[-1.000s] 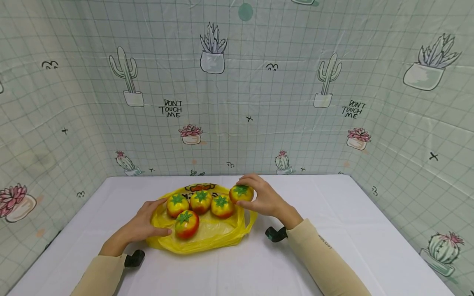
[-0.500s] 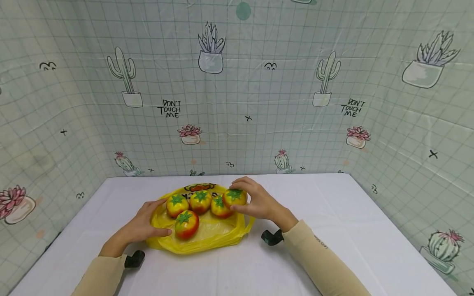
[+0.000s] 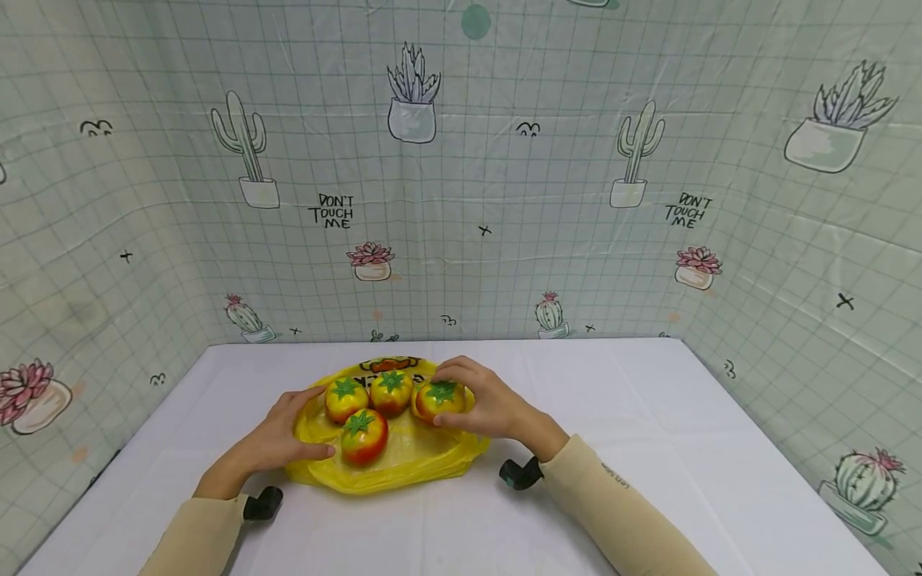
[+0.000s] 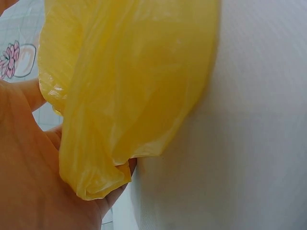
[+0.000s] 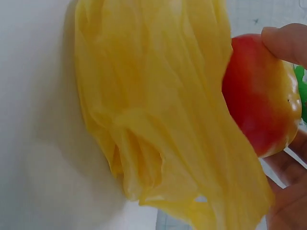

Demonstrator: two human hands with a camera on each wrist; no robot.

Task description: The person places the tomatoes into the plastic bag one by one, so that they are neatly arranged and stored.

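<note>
A yellow plastic bag (image 3: 403,480) lies spread on the table with its mouth up. Inside sit toy-like tomatoes, red and yellow with green star-shaped tops: a front tomato (image 3: 363,442), a back-left tomato (image 3: 346,402) and a back-middle tomato (image 3: 391,394). My right hand (image 3: 493,408) grips another tomato (image 3: 441,402) over the bag's right side, thumb in front and fingers behind. That tomato mostly hides one lying beneath it. Spread along the bag's left rim is my left hand (image 3: 274,436); the left wrist view has the bag's folds (image 4: 129,86) against its palm.
A white-covered table (image 3: 612,400) extends around the bag. Behind and on both sides hangs a gridded cloth (image 3: 461,184) printed with potted plants. A black wrist camera (image 3: 263,503) sits at the left cuff, another wrist camera (image 3: 520,474) at the right.
My right hand has carried its tomato leftward and down, from the bag's right edge to over the tomato on the right. The left hand stays in place at the rim.
</note>
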